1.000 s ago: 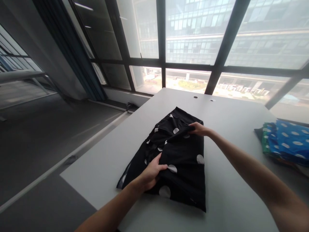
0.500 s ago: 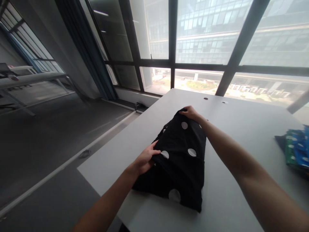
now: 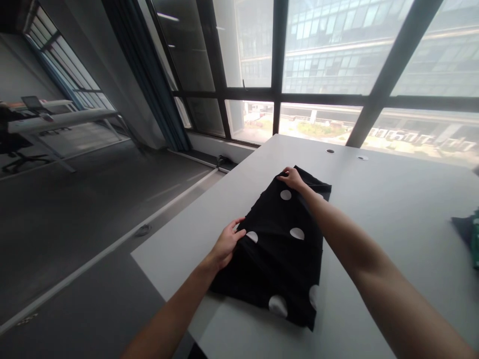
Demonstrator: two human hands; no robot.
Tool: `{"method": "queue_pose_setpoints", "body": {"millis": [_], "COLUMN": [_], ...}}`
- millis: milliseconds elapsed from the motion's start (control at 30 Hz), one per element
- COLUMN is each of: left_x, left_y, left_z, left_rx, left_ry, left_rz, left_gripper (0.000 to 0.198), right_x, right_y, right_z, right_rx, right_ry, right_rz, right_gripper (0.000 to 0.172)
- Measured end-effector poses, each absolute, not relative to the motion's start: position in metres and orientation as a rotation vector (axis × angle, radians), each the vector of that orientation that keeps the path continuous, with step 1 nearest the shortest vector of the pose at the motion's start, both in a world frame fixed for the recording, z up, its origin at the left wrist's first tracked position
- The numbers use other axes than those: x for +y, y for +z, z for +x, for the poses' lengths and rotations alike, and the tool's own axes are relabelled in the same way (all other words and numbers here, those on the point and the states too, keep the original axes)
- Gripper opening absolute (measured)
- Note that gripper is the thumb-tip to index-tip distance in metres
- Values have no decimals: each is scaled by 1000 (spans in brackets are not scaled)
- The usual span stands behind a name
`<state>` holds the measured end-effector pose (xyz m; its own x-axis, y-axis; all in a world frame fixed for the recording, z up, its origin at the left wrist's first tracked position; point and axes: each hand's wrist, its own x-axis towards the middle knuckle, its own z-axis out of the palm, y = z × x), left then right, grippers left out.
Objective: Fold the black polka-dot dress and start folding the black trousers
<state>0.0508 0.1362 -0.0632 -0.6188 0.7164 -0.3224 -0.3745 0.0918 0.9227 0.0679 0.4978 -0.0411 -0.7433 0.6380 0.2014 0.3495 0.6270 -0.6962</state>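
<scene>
A black cloth with large white dots (image 3: 275,254) lies folded on the white table (image 3: 374,224), its near edge close to the table's front. My left hand (image 3: 227,243) pinches the cloth's left edge about halfway along, thumb on top and some fingers beneath. Farther away, my right hand (image 3: 292,179) grips the same left edge near its far end, fingertips closed on the fabric. Beyond that hand, a far corner of cloth spreads to the right. My right forearm hides part of the right side.
At the right edge of the view sits a green and dark cloth (image 3: 474,239), partly cut off. Two round holes (image 3: 330,151) pierce the tabletop near the window. Another desk (image 3: 63,122) with a laptop (image 3: 33,104) stands at far left, and a blue curtain (image 3: 149,75) hangs beside the window.
The cloth lies flatter, and its far corner now shows beyond my right hand. Both hands keep their hold on the left edge. The view has turned slightly left.
</scene>
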Motion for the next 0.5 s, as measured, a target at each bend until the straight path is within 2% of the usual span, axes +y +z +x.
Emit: {"method": "queue_pose_setpoints", "body": {"millis": [167,333,500], "left_x": [133,139,190], "left_y": [-75,-56,-36], "left_z": [42,50,81], "left_rx": [1859,2345,2056], "left_ry": [1594,1436,1280], "left_rz": [531,1048,1561], "left_gripper": [49,40,35], "right_x": [485,479,488], "right_y": [-55,-64,-82], "right_z": [65,105,140], "right_rx": [-2504,-2566,-2852], "right_ry": [659,467,426], "right_rz": [-929,-881,-671], "right_gripper": [41,49,53]}}
